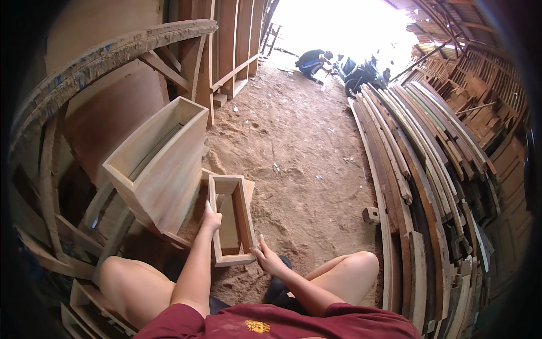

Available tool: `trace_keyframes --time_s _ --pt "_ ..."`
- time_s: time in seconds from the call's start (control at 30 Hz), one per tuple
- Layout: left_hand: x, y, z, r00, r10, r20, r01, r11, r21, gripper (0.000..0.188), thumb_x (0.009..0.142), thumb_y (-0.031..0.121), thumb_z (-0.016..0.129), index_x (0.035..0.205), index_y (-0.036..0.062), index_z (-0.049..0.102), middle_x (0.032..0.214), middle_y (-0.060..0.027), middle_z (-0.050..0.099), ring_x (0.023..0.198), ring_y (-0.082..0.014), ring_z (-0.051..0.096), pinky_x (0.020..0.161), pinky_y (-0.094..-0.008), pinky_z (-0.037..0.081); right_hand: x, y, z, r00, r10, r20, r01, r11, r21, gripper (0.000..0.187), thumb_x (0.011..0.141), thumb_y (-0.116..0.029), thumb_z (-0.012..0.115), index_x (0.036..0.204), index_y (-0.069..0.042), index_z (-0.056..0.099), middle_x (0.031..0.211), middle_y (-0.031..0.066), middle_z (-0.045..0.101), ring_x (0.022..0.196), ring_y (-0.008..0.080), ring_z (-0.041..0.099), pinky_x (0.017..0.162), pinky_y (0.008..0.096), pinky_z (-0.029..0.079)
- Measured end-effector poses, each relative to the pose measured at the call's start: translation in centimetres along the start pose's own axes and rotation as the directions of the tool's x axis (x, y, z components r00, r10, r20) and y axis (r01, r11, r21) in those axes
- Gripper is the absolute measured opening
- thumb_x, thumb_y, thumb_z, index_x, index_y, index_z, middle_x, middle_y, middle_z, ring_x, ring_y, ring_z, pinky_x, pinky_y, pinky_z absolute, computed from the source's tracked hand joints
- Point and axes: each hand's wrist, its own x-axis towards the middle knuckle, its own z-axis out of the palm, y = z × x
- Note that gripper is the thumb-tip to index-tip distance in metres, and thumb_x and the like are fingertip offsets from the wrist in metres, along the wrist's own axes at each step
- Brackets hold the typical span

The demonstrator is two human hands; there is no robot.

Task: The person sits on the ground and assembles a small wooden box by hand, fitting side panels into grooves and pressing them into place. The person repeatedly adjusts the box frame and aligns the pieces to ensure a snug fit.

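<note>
A small rectangular wooden box [234, 260], open at the top, stands between my two hands just ahead of my bent knees. My left hand [212, 218] grips its left wall, with the fingers partly hidden behind the wood. At the near right corner, my right hand [267, 259] holds the box's side, its thumb raised along the wood. Directly left of it is a taller pale wooden box [161, 169], also open at the top. Part of a flat wooden piece [249, 189] shows behind the small box.
Long stacked planks [415, 186] run along the right side, with a small wooden block [371, 214] beside them. A rough wooden beam [113, 56] on supports arches over the left. Sandy floor [305, 152] stretches ahead to a crouching person [313, 62] near a motorcycle [361, 73].
</note>
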Motion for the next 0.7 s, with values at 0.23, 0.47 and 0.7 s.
trace_keyframes --time_s 0.23,0.47,0.7 --pt "-0.9 1.4 0.3 0.999 0.029 0.030 -0.027 0.998 -0.062 0.092 0.073 0.001 0.054 0.157 0.0019 0.016 0.147 -0.0303 0.044 0.134 -0.0365 0.049 0.108 -0.0383 0.042 0.0 4.4 0.8 0.992 -0.099 -0.075 0.095 0.994 -0.056 0.076 0.103 -0.041 0.045 0.160 -0.012 0.004 0.135 0.0347 0.053 0.126 0.0467 0.054 0.104 0.0426 0.043" --pt "-1.0 1.4 -0.3 0.998 0.025 0.054 -0.019 0.995 -0.101 0.092 0.074 0.001 0.053 0.158 0.0026 0.014 0.148 -0.0306 0.043 0.135 -0.0363 0.048 0.108 -0.0381 0.041 -0.1 0.7 -0.1 1.000 -0.016 0.008 0.016 1.000 0.014 0.072 0.105 -0.032 0.046 0.157 0.001 0.009 0.159 0.0299 0.024 0.149 0.0346 0.027 0.119 0.0351 0.024" --pt "-0.3 0.6 -0.2 0.999 -0.003 0.036 0.007 0.996 -0.090 0.092 0.075 0.001 0.054 0.158 0.0030 0.013 0.148 -0.0291 0.043 0.134 -0.0361 0.049 0.109 -0.0386 0.041 1.2 -0.8 0.1 0.998 -0.049 -0.041 0.050 0.999 0.010 0.070 0.105 -0.031 0.047 0.158 -0.002 0.011 0.154 0.0298 0.035 0.144 0.0361 0.036 0.116 0.0352 0.030"
